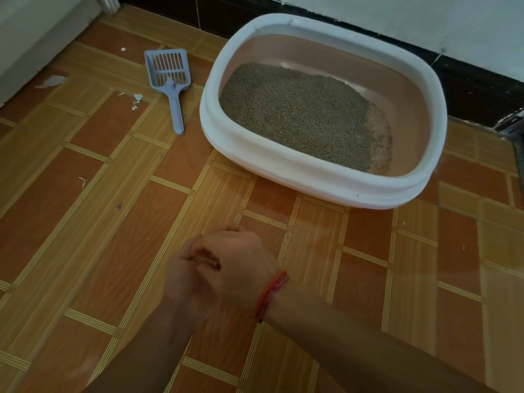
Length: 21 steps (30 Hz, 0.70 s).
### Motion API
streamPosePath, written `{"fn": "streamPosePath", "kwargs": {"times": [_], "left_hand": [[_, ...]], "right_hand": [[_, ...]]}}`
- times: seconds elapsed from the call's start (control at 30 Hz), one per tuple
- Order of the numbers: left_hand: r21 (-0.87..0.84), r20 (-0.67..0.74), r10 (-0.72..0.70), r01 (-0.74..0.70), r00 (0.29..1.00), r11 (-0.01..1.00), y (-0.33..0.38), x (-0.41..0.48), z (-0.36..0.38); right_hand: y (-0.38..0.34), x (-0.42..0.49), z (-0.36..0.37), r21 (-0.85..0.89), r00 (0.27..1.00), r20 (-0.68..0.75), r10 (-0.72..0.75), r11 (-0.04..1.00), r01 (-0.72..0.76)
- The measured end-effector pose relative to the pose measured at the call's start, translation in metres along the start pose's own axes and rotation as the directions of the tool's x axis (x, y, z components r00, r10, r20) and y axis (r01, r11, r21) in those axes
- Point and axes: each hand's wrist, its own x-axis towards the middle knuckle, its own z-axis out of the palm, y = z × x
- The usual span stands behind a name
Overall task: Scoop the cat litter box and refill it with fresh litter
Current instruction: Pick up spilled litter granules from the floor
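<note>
A litter box (215, 89) with a white rim and pink inner walls stands on the floor at the upper right. Grey-brown litter (297, 114) covers most of its bottom, and a bare pink strip shows along the right side. A pale blue slotted scoop (170, 80) lies flat on the floor to the left of the box, handle toward me. My two hands meet low in the middle of the view, well short of the box. My right hand (241, 262), with a red band at the wrist, lies over my left hand (181, 276). Neither holds any object.
Orange and tan patterned tiles (113, 222) cover the floor. Small white scraps (136, 99) lie left of the scoop. A dark skirting and pale wall (425, 12) run behind the box. A pale ledge or step (37, 38) stands at the upper left.
</note>
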Motion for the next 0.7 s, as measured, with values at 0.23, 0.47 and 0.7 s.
{"fn": "streamPosePath", "kwargs": {"times": [0.23, 0.47, 0.7], "left_hand": [[-0.168, -0.053, 0.148, -0.155, 0.988, 0.974, 0.009, 0.001, 0.007], [-0.191, -0.08, 0.151, -0.164, 0.985, 0.968, 0.011, 0.005, 0.005], [-0.2, -0.091, 0.142, -0.158, 0.986, 0.967, 0.012, 0.005, 0.004]], "right_hand": [[0.047, -0.014, -0.025, -0.78, 0.773, -0.312, 0.553, 0.315, -0.54], [0.032, 0.011, -0.064, -0.742, 0.683, -0.458, 0.569, 0.177, -0.646], [0.042, 0.018, -0.057, -0.787, 0.689, -0.387, 0.613, 0.17, -0.593]]}}
